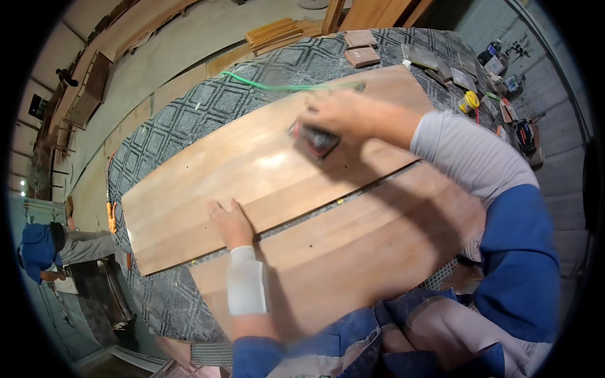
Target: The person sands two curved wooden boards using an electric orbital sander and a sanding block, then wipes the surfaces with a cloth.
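Observation:
Two long wooden boards lie side by side on a table covered with a grey diamond-patterned cloth (189, 107). My right hand (343, 113) grips a small red and black power sander (313, 141), pressed onto the far board (239, 170). A green hose or cord (265, 85) runs across the cloth toward the sander. My left hand (232, 222) rests flat with fingers apart on the far board's near edge, beside the gap to the near board (353, 252).
Small wooden blocks (361, 55), a yellow can (469, 101) and assorted tools crowd the table's far right end. Stacked planks (274, 33) lie on the floor beyond. Another person in blue (44, 249) bends down at the left.

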The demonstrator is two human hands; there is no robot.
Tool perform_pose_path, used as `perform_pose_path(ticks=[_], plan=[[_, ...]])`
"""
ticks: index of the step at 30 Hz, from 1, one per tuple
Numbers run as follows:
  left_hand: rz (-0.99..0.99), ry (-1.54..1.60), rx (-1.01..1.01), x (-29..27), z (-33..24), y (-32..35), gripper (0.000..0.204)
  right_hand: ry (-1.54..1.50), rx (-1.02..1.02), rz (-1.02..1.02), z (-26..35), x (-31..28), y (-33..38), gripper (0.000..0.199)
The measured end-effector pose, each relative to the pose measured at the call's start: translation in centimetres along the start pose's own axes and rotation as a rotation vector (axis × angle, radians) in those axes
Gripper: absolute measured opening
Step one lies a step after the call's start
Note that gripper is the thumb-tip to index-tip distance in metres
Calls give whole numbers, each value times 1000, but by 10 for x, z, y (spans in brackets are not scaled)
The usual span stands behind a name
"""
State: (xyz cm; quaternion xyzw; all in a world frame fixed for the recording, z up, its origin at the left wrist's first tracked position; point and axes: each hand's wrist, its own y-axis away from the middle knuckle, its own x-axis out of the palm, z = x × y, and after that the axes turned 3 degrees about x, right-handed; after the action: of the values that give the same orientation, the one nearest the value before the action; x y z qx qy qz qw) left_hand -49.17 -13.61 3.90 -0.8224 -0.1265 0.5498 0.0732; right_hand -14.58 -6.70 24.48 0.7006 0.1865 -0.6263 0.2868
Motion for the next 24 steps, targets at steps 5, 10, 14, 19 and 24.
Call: perform_pose_path(ticks=[5,10,14,19,24], plan=[[55,-278,-25,15,11,-7,65,452,-9,-235,-97,20,-88,74],[114,-213,-47,13,3,-11,66,458,77,-350,-120,22,-174,70],[123,-236,-75,2,8,-11,67,206,225,-336,-108,65,-250,61],[184,-185,-126,0,7,-13,63,50,355,-427,-86,87,-286,50],[90,-210,-87,8,0,-12,61,-151,591,-421,-80,87,-279,53]])
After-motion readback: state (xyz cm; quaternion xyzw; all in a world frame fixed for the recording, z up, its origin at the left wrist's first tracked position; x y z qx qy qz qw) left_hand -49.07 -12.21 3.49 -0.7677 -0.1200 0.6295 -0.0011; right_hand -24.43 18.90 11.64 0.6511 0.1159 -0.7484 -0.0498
